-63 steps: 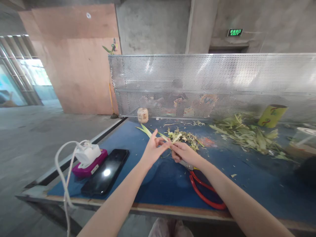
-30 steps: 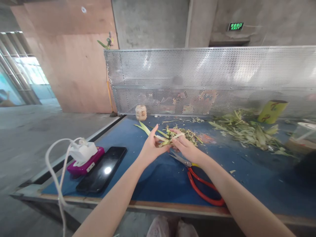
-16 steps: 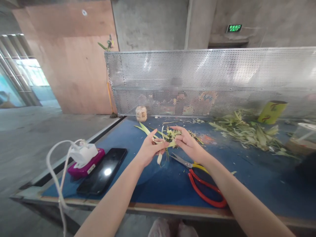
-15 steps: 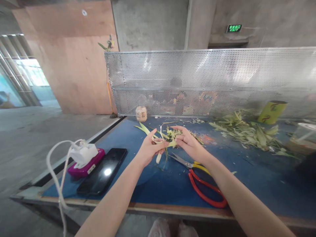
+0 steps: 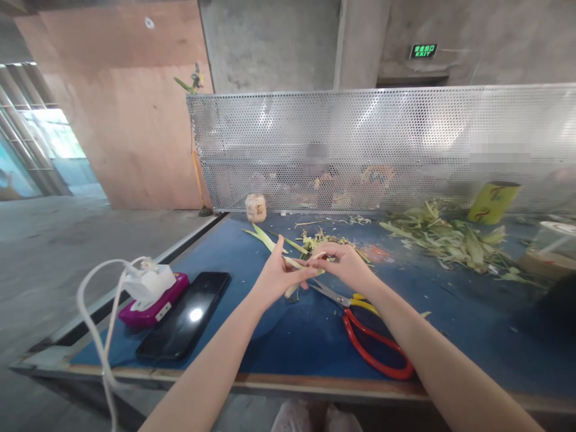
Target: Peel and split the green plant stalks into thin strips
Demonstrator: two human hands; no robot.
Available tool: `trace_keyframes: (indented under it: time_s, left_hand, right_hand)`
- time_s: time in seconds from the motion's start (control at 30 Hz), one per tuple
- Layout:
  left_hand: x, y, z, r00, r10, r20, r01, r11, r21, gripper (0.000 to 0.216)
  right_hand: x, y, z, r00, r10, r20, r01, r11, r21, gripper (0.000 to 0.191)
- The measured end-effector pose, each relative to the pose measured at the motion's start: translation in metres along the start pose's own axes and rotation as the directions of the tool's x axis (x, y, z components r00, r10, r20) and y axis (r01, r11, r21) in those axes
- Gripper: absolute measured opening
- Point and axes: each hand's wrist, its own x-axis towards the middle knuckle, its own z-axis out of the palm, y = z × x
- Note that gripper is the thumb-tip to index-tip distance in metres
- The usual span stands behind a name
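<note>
My left hand (image 5: pixel 276 277) is closed on pale green leaf strips (image 5: pixel 294 262), which look like husk. One strip end (image 5: pixel 291 291) hangs below its fingers. My right hand (image 5: pixel 342 264) pinches at the strips from the other side, fingertips bent and close to the left ones. Exactly what lies between the right fingertips is partly hidden. Just below the right hand lie scissors (image 5: pixel 344 302) with red and yellow handles, their blades pointing toward the hands. Behind the hands are long green leaves (image 5: pixel 265 238) and a small heap of yellowish-green plant bits (image 5: pixel 315 240).
A black phone (image 5: pixel 184 315) lies at left by a magenta power strip (image 5: pixel 153 300) with a white plug and cable. A jar (image 5: pixel 256 207) stands at the back. Leaf pile (image 5: pixel 450 237), yellow can (image 5: pixel 492 203) and clear container (image 5: pixel 551 246) are at right. A perforated metal panel (image 5: pixel 279 138) borders the table.
My right hand has come down and its fingers have curled in to a pinch at the strips. A thin white strip that stood up between the hands no longer shows upright.
</note>
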Motion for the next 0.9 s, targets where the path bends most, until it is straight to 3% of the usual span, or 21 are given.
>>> trace_keyframes:
  time_s: [0.37,0.57,0.7,0.8,0.9]
  left_hand:
    - [-0.002,0.005,0.004,0.999,-0.033,0.037,0.03,0.998,0.061,0.103]
    - [-0.002,0.005,0.001,1.0,-0.003,-0.014,0.004,0.998,0.07,0.098]
    - [0.001,0.001,-0.003,0.998,0.036,-0.058,-0.031,0.995,0.092,0.102]
    - [0.002,-0.001,-0.004,0.996,0.059,-0.061,-0.052,0.993,0.108,0.106]
    - [0.001,0.001,-0.004,0.996,0.063,-0.055,-0.055,0.987,0.149,0.109]
  right_hand:
    - [0.0,0.004,-0.003,0.984,0.096,-0.152,-0.072,0.985,0.157,0.017]
    - [0.002,0.01,0.004,0.955,0.24,-0.175,-0.206,0.96,0.191,0.022]
    - [-0.002,0.01,0.003,0.987,0.15,0.05,-0.153,0.987,0.052,0.024]
    - [-0.005,0.008,-0.003,0.952,0.115,0.285,-0.063,0.981,-0.186,0.022]
    - [-0.006,0.007,-0.011,0.922,0.074,0.38,0.03,0.965,-0.262,0.034]
